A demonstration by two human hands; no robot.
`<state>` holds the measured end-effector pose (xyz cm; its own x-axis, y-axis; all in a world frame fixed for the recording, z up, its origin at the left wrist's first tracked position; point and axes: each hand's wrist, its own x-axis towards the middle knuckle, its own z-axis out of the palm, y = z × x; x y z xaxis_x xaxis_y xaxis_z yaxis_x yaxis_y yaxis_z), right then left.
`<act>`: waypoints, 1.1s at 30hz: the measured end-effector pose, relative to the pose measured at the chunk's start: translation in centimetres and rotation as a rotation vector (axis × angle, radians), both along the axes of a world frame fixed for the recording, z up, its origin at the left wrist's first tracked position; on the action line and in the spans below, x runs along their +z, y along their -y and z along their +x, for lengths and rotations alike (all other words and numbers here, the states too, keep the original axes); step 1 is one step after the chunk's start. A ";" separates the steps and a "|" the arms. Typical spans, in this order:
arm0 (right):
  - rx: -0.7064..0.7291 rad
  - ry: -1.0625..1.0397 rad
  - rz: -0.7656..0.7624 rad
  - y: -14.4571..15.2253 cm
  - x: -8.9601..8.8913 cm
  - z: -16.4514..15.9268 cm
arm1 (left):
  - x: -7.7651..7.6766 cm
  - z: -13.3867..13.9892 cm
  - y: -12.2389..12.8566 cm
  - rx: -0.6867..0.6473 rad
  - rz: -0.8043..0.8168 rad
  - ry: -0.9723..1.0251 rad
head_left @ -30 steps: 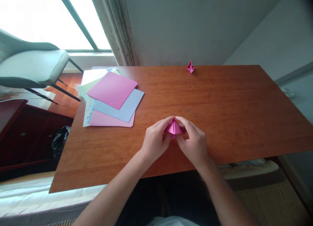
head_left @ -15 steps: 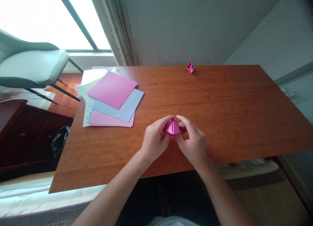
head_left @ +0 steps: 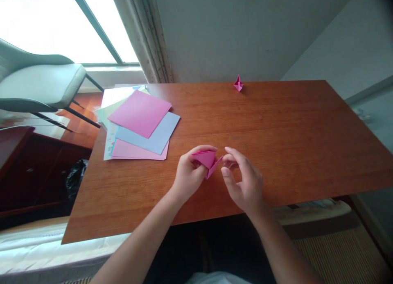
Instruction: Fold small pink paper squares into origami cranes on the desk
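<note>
A folded piece of pink origami paper point(head_left: 206, 158) is pinched in my left hand point(head_left: 189, 173), above the table's near half. Its upper face is a flat triangle, and a narrow flap slants out to the right. Just beside that flap is my right hand point(head_left: 245, 179), with thumb and fingers apart and curved. Whether a right fingertip touches the flap's tip I cannot make out. My left fingers hide part of the folded paper.
The brown wooden table point(head_left: 285, 132) bears a stack of coloured sheets at left, with a pink sheet point(head_left: 141, 112) above a blue one point(head_left: 156, 134). A small pink origami figure point(head_left: 238, 84) stands by the far edge. A chair point(head_left: 39, 81) is beyond the left side.
The folded pink paper has turned and shifted left in my left hand. My right hand has let go of its body and moved slightly right, with its fingers spread more.
</note>
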<state>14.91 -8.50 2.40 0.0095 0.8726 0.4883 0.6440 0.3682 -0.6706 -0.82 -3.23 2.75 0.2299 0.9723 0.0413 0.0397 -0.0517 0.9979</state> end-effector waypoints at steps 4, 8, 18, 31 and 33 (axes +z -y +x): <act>-0.001 -0.007 -0.008 0.1 -0.1 0.2 | 0.4 -0.1 -0.1 -0.002 -0.098 0.087; -0.001 -0.003 0.011 0.0 0.0 -0.1 | 0.4 -0.2 -0.1 0.000 -0.130 0.121; 0.018 -0.027 -0.007 -0.2 0.1 -0.5 | 0.4 -0.1 -0.1 0.018 -0.081 0.150; 0.058 -0.360 -0.273 -1.7 1.8 0.4 | 0.6 -0.1 -0.2 -0.092 -0.071 0.068; 0.090 -0.338 -0.271 -1.8 2.1 0.6 | 0.6 -0.1 -0.2 -0.099 -0.088 0.048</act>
